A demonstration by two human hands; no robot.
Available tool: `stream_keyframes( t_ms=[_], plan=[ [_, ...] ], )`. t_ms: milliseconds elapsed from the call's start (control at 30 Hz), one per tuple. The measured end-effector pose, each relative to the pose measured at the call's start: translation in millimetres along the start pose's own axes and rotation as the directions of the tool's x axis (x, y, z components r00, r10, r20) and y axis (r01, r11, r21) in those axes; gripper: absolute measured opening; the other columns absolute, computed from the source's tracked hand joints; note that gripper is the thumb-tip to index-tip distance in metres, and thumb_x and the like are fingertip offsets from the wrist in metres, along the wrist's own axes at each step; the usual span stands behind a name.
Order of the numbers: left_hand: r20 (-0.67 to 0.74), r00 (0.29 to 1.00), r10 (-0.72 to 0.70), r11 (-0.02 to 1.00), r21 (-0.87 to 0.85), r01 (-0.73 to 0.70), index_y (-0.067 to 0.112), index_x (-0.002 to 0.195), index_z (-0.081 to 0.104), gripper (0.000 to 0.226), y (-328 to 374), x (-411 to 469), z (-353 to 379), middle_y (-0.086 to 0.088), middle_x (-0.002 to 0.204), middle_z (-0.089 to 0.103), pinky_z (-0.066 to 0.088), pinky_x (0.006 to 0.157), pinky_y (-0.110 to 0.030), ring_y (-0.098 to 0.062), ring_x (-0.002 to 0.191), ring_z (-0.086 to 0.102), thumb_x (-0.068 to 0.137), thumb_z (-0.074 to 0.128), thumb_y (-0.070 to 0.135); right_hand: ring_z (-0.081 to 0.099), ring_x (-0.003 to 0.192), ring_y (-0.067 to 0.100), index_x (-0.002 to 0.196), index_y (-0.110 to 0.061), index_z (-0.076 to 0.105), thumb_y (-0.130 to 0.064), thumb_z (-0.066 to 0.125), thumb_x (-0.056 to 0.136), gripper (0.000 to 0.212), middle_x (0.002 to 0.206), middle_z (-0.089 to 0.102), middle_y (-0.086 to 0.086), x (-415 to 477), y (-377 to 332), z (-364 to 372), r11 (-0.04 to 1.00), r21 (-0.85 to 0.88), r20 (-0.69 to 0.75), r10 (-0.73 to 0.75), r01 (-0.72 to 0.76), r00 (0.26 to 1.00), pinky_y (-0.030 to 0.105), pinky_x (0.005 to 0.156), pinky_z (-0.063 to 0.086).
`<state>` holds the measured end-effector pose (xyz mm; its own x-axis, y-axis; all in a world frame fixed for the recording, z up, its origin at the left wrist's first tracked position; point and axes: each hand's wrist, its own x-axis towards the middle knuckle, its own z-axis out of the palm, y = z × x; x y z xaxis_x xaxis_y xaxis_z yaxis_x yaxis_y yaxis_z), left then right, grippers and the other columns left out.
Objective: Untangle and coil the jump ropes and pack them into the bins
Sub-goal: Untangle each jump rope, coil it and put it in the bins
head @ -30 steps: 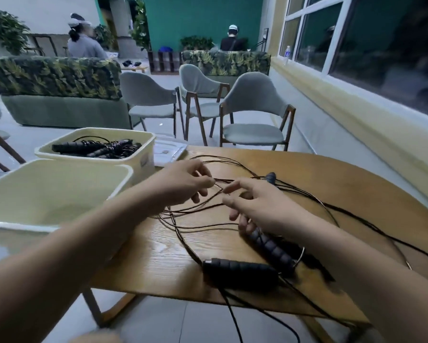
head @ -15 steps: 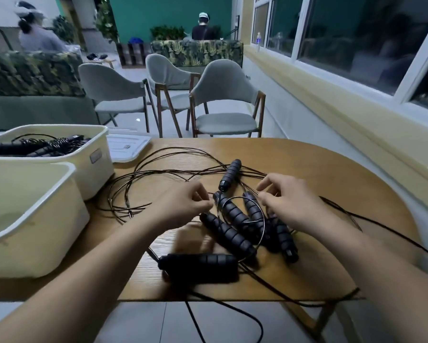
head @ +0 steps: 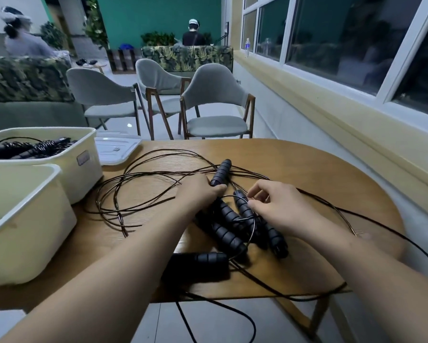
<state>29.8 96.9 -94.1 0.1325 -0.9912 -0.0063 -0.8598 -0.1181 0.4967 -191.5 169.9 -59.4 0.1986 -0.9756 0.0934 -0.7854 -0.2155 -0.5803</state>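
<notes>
Our left hand [head: 198,194] has moved to grip a handle [head: 221,172], our right hand [head: 277,209] pinches cord [head: 254,222]: untangling underway.

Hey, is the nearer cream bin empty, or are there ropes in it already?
Empty as far as shows: the near bin has a bare cream inside. The packed ropes lie in the far bin.

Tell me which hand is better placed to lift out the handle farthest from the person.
Probably the left hand: it grips the near end of that handle, while the right hand is busy pinching a thin cable loop.
</notes>
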Motion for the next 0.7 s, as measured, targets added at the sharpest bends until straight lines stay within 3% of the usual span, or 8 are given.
stream_keyframes(
  t_ms=[167, 267, 400, 500, 567, 700],
  plan=[
    [-0.067, 0.998, -0.011, 0.998, -0.057, 0.007, 0.012, 0.082, 0.073, 0.031, 1.4, 6.0, 0.1, -0.006, 0.076, 0.072, 0.047, 0.060, -0.032, -0.028, 0.079, 0.070, 0.082, 0.071, 0.043, 0.064, 0.085, 0.002, 0.100, -0.031, 0.072, -0.030, 0.072, 0.097, 0.003, 0.091, 0.071, -0.013, -3.7, 2.4, 0.2, 0.999, 0.031, -0.047, -0.037, 0.038, 0.998, 0.016, 0.068, 0.042],
    [-0.159, 0.983, 0.092, 0.982, -0.151, -0.116, 0.018, 0.093, 0.075, 0.025, 8.5, 1.2, -15.4, 0.001, 0.078, 0.076, 0.055, 0.069, -0.034, -0.022, 0.083, 0.073, 0.094, 0.066, 0.041, 0.065, 0.086, 0.002, 0.099, -0.031, 0.072, -0.028, 0.072, 0.097, 0.003, 0.089, 0.072, -0.013, -5.4, 2.0, -1.7, 0.994, 0.064, -0.111, -0.076, 0.083, 0.991, 0.023, 0.073, 0.049],
    [-0.319, 0.920, 0.227, 0.924, -0.229, -0.307, 0.018, 0.105, 0.073, 0.030, 32.1, -28.9, -49.3, 0.002, 0.081, 0.075, 0.049, 0.062, -0.033, -0.016, 0.075, 0.069, 0.103, 0.062, 0.045, 0.068, 0.087, 0.003, 0.101, -0.030, 0.075, -0.035, 0.070, 0.100, 0.007, 0.089, 0.074, -0.013, -9.8, -6.3, -12.3, 0.982, 0.142, -0.161, -0.099, 0.122, 0.982, 0.031, 0.084, 0.057],
    [-0.259, 0.933, 0.250, 0.773, -0.527, -0.353, 0.016, 0.112, 0.070, 0.027, 46.7, -53.4, -63.2, 0.004, 0.075, 0.069, 0.048, 0.058, -0.031, -0.010, 0.062, 0.063, 0.105, 0.063, 0.041, 0.073, 0.089, 0.008, 0.103, -0.028, 0.076, -0.049, 0.064, 0.104, 0.023, 0.092, 0.079, -0.011, -18.6, -18.7, -21.0, 0.962, 0.231, 0.094, -0.170, 0.145, 0.981, 0.041, 0.089, 0.059],
    [-0.176, 0.947, 0.269, 0.632, -0.710, -0.312, 0.015, 0.113, 0.066, 0.023, 51.4, -67.3, -64.3, 0.005, 0.065, 0.058, 0.042, 0.052, -0.027, -0.010, 0.055, 0.052, 0.106, 0.062, 0.036, 0.073, 0.097, 0.005, 0.117, -0.033, 0.071, -0.056, 0.066, 0.100, 0.029, 0.103, 0.079, -0.012, -28.9, -24.1, -19.1, 0.958, 0.262, 0.302, -0.194, 0.115, 0.933, 0.037, 0.091, 0.059],
    [-0.100, 0.949, 0.298, 0.505, -0.828, -0.245, 0.013, 0.117, 0.061, 0.023, 54.4, -84.2, -64.9, 0.002, 0.066, 0.046, 0.032, 0.047, -0.023, -0.010, 0.054, 0.041, 0.109, 0.057, 0.034, 0.068, 0.113, 0.000, 0.144, -0.046, 0.053, -0.058, 0.079, 0.089, 0.062, 0.120, 0.074, -0.018, -46.6, -24.9, -9.7, 0.979, 0.164, 0.467, -0.182, 0.117, 0.865, 0.030, 0.101, 0.055]
  ],
)
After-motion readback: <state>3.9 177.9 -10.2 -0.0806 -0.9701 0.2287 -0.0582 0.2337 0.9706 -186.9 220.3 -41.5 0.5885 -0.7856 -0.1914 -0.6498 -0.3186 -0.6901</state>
